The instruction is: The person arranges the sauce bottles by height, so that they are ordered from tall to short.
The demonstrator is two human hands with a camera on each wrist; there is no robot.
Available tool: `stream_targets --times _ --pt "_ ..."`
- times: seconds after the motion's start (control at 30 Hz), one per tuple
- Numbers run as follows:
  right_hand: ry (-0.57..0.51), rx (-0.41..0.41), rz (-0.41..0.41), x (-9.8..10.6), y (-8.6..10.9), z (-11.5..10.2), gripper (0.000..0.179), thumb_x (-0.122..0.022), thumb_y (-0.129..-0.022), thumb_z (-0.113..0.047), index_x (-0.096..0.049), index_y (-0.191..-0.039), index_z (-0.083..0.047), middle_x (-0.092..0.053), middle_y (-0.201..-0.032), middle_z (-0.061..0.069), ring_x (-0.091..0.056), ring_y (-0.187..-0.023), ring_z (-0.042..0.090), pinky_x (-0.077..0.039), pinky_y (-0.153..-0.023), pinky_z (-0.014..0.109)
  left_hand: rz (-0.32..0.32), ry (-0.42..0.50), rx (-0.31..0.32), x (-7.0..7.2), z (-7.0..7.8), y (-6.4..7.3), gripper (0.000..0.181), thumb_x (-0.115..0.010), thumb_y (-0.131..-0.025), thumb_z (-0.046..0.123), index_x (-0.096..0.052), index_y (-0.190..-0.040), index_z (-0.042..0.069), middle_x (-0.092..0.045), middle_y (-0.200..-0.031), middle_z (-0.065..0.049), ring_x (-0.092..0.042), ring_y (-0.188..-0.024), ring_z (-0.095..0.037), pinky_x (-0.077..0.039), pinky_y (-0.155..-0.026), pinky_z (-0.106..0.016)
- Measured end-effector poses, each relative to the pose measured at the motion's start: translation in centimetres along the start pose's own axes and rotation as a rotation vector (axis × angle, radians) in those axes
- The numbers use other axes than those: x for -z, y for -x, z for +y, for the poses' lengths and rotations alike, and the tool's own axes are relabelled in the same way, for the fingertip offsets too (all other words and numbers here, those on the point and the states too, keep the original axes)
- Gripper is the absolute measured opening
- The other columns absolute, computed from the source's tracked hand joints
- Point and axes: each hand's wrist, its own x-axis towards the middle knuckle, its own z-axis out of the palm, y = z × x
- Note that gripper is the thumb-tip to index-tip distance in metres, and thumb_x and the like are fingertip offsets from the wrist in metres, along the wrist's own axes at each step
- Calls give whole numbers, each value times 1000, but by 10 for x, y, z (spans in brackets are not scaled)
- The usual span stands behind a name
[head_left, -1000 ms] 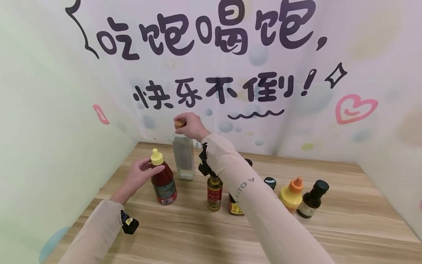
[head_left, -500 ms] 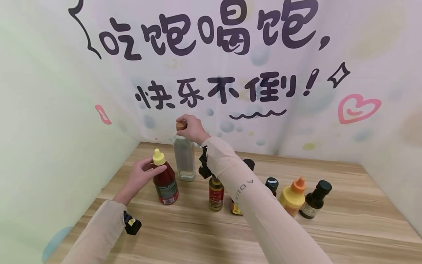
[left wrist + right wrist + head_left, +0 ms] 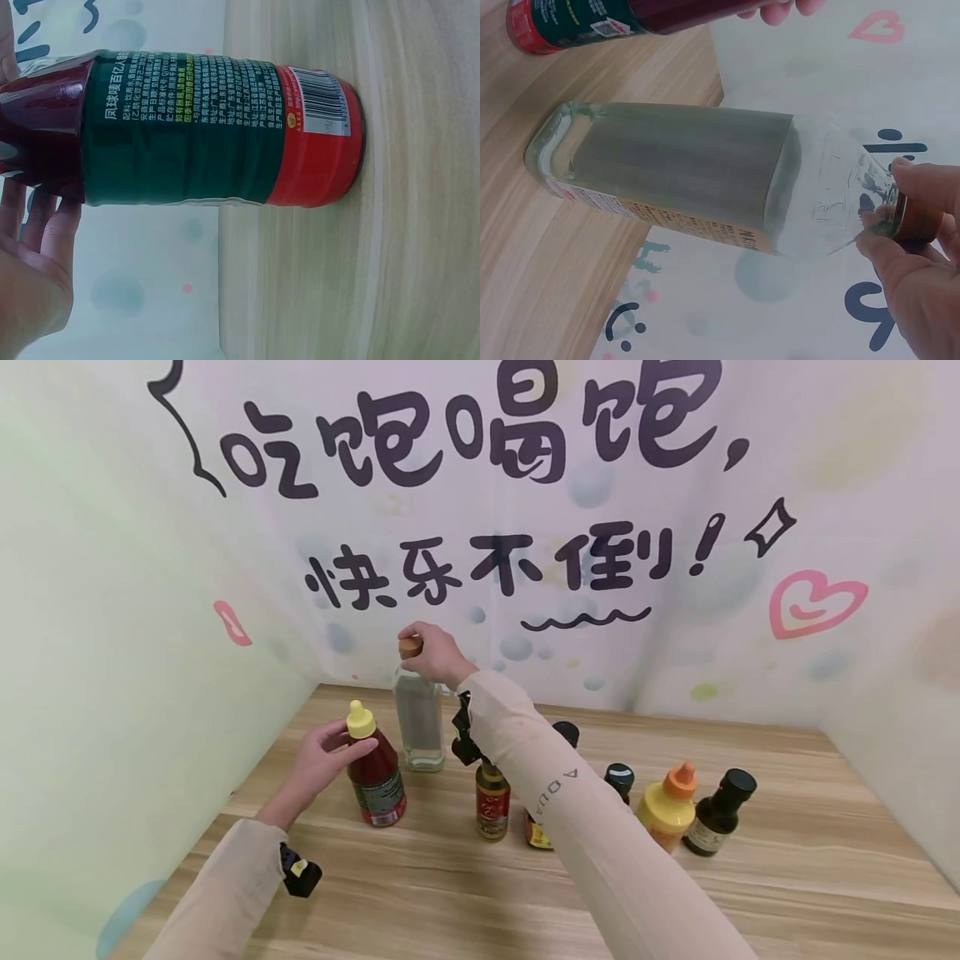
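My left hand [image 3: 322, 764] grips the upper part of a dark red sauce bottle [image 3: 372, 772] with a yellow nozzle cap, thumb on the near side and fingers behind. Its green label and red base band [image 3: 315, 135] fill the left wrist view, and the bottle stands upright on the table. With the fingertips of my right hand [image 3: 437, 653] I hold the brown cap [image 3: 410, 647] and neck of a square clear glass bottle [image 3: 420, 718]. This glass bottle [image 3: 682, 150] stands behind and right of the sauce bottle, its base on the wood.
On the wooden table [image 3: 420, 885], a slim bottle with a red label [image 3: 492, 806] stands under my right forearm. Farther right are a partly hidden dark-capped bottle [image 3: 566, 732], a black-capped one [image 3: 619, 779], a yellow squeeze bottle [image 3: 666, 814] and a small dark bottle [image 3: 716, 818]. Printed cloth hangs behind.
Both hands keep their places on the two bottles. My right hand has sunk very slightly at the cap; the view has shifted a little.
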Motion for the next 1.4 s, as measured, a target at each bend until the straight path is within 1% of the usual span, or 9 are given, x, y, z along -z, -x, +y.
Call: stream_targets --times 0.5,0.53,0.63,0.67,0.77,0.87,0.97,1.13,1.4 --pt "2 -1 -47 18 12 -8 59 -61 -81 -4 -34 -134 -9 -35 -136 11 -39 -121 23 -38 -92 29 14 6 -7 -2 -1 4 50 -60 -85 24 -46 -126 -1 -49 -121 -19 -48 -109 -31 -42 -86 -44" --pt "15 2 -53 22 13 -10 59 -61 -82 -5 -33 -134 -10 -35 -137 10 -38 -121 23 -38 -93 29 8 4 -10 -1 -5 2 50 -59 -85 25 -46 -126 0 -50 -121 -19 -48 -109 -31 -42 -86 -45" --pt "38 19 -58 36 16 -15 60 -60 -83 -6 -31 -135 -10 -34 -137 10 -37 -122 23 -37 -93 30 -4 57 -71 5 -43 -14 45 -60 -85 23 -49 -126 9 -55 -116 -12 -53 -103 -22 -47 -78 -37" --pt "43 25 -59 41 18 -17 60 -60 -83 -7 -30 -135 -10 -33 -137 10 -37 -122 24 -38 -93 30 -10 58 -63 5 -44 -16 45 -60 -85 23 -49 -126 10 -55 -115 -11 -53 -103 -22 -47 -78 -36" --pt "42 46 -60 55 23 -22 59 -59 -84 -8 -29 -136 -9 -33 -138 11 -37 -122 26 -37 -93 31 -12 58 -60 4 -36 -13 46 -61 -84 25 -49 -126 9 -56 -114 -12 -54 -100 -19 -48 -76 -32" --pt "32 63 -74 66 31 -28 59 -59 -85 -10 -30 -135 -10 -34 -137 11 -37 -122 25 -38 -93 31 -5 13 8 -2 0 2 51 -60 -85 28 -46 -126 2 -53 -116 -19 -53 -100 -20 -46 -81 -36" --pt "26 89 -103 76 38 -34 59 -59 -85 -11 -29 -135 -10 -35 -136 11 -37 -122 25 -39 -92 31 8 8 5 -1 0 3 51 -60 -84 30 -47 -125 2 -54 -114 -17 -54 -95 -12 -46 -78 -32" --pt "40 128 -130 90 52 -41 57 -59 -85 -13 -31 -135 -12 -38 -133 9 -41 -119 21 -40 -90 29 15 5 10 -1 -1 4 52 -60 -84 31 -47 -125 2 -54 -114 -17 -54 -93 -10 -46 -77 -32" --pt "-12 205 26 118 72 -21 39 -56 -87 -12 -45 -125 -9 -51 -120 7 -51 -107 15 -42 -85 23 16 3 4 -3 2 5 52 -60 -84 32 -47 -125 2 -55 -111 -17 -55 -91 -9 -47 -76 -31"
